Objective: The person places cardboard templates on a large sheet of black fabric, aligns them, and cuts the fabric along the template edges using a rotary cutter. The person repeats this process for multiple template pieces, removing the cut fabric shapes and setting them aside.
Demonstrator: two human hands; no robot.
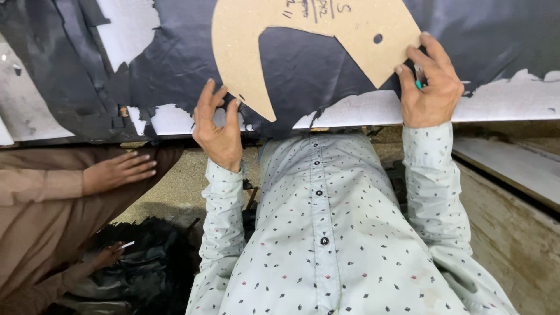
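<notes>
A tan hardboard pattern (350, 35) with a curved hooked cut and a small round hole lies flat on black fabric (303, 76) spread over a white table (501, 105). My left hand (217, 129) presses its fingertips on the pattern's lower pointed tip at the table's near edge. Over on the pattern's right corner, my right hand (430, 87) bears down while pinching a small teal-tipped marking tool (419, 77). Both sleeves are pale with small dots.
Another person in brown clothing stands at the left, one hand (119, 170) resting near the table edge, the other hand (108, 254) lower by a heap of black scraps (146, 262). A pale board (513, 166) lies low on the right.
</notes>
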